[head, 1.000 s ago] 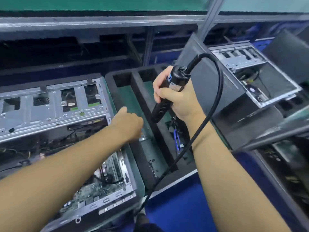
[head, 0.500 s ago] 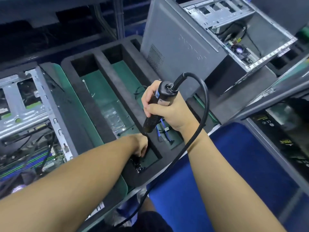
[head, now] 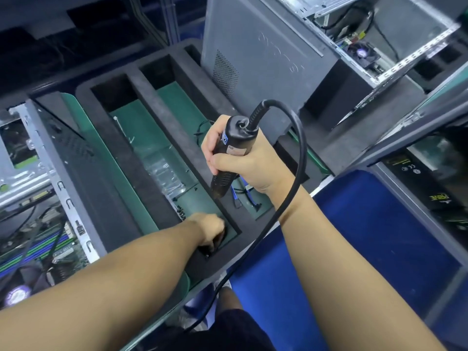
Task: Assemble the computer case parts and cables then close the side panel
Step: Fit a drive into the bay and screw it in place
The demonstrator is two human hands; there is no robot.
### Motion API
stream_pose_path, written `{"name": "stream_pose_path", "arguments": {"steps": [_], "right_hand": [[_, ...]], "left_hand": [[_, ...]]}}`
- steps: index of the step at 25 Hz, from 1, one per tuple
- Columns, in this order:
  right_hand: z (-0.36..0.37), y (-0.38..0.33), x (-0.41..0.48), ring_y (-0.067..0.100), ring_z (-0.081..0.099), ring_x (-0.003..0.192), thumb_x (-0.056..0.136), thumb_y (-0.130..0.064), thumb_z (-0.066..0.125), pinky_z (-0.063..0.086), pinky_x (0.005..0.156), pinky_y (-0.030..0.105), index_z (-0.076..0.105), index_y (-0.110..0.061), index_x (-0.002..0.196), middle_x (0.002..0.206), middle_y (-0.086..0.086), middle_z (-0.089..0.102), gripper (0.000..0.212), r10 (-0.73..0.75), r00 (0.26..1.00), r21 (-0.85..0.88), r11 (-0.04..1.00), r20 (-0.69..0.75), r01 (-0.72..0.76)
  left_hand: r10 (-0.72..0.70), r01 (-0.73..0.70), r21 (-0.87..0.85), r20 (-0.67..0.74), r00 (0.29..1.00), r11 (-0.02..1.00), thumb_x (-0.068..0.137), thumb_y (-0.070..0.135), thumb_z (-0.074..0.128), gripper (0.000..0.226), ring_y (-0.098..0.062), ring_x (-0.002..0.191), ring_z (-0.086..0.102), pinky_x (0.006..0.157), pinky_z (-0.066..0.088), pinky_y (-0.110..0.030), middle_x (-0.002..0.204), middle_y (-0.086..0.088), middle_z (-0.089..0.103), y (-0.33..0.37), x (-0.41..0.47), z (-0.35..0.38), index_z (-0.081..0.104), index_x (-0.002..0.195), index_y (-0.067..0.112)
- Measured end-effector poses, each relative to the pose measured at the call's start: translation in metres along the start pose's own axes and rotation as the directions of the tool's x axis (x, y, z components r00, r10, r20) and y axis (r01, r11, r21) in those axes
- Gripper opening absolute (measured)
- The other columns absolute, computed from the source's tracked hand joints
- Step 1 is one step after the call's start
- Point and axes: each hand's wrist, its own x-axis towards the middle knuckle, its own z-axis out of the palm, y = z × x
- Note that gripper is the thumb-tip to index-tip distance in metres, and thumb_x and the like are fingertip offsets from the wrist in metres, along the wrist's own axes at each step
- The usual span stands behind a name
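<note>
An open computer case (head: 38, 198) lies at the left, its motherboard and drive cage showing. My right hand (head: 243, 165) grips a black electric screwdriver (head: 228, 153), tip down, above a black foam tray (head: 162, 117); its cable (head: 298, 158) loops to the right. My left hand (head: 210, 231) reaches into the near corner of the tray's left compartment, fingers curled down among small black screws (head: 181, 211). What the fingers hold is hidden. Blue cables (head: 236, 196) lie in the right compartment.
A second open case (head: 266, 54) stands upright at the back right, on a grey stand. A clear plastic bag (head: 164, 173) lies in the tray. Blue floor (head: 367, 236) shows below right. A black boxed part (head: 435, 183) sits at the far right.
The view has swung right and down. My left hand has left the open case's edge and gone down into the tray's near corner. The right hand still grips the screwdriver.
</note>
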Motion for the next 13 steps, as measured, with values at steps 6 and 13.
{"name": "stream_pose_path", "arguments": {"steps": [6,13], "right_hand": [[0.001,-0.001,-0.004,0.025,0.052,0.058,0.075,0.023,0.052,0.047,0.062,0.032,0.054,-0.007,0.084,0.077,0.016,0.056,0.032,0.013,1.0,0.02,1.0,-0.005,-0.013],[-0.002,-0.006,-0.002,0.026,0.053,0.058,0.075,0.021,0.053,0.047,0.063,0.033,0.055,-0.006,0.083,0.076,0.014,0.057,0.028,0.02,1.0,-0.006,1.0,-0.004,-0.02]], "left_hand": [[0.024,-0.002,0.199,-0.108,0.994,0.98,0.09,0.026,0.068,0.032,-0.037,0.106,0.063,0.079,0.051,-0.042,0.118,-0.015,0.063,0.01,0.0,0.008,0.059,0.113,0.006],[-0.006,0.012,0.11,-0.049,0.999,0.994,0.09,0.005,0.061,0.022,-0.038,0.105,0.063,0.071,0.044,-0.036,0.119,-0.017,0.061,0.005,0.003,0.007,0.061,0.112,0.004]]}}
